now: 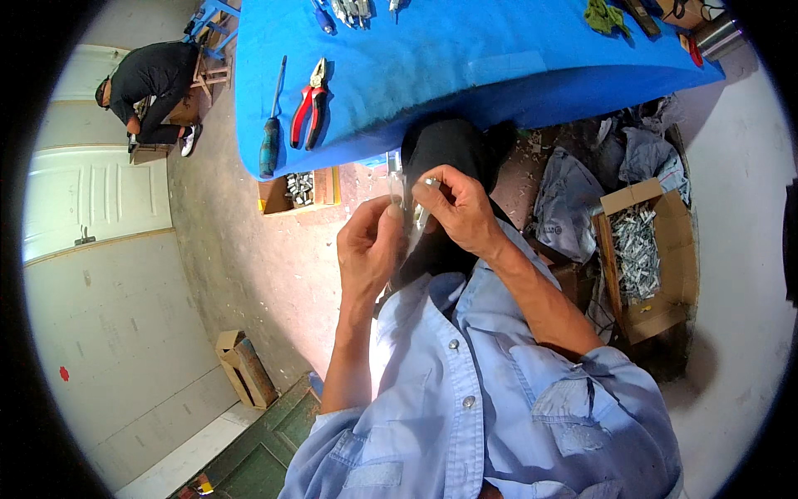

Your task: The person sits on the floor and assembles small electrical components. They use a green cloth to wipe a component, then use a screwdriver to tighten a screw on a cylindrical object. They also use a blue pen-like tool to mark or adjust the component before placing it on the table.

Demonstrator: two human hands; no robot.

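Observation:
Just below the table's front edge, in front of my knee, both hands are raised close together. My left hand (367,243) is closed, thumb against fingers, on a narrow silvery piece (396,178) that sticks up from the grip; its exact kind is blurred. My right hand (465,212) pinches a small pale metal-looking part (431,182) between thumb and fingers, mostly hidden by them. On the blue-covered table (399,75) lie red-and-black pliers (311,106) and a screwdriver (271,125), both apart from my hands.
A cardboard box (690,241) of silvery metal parts (636,254) stands at the right near plastic bags (573,204). Another small box (328,185) of metal pieces sits under the table's left corner. At the far left a person (154,79) in dark clothes bends over.

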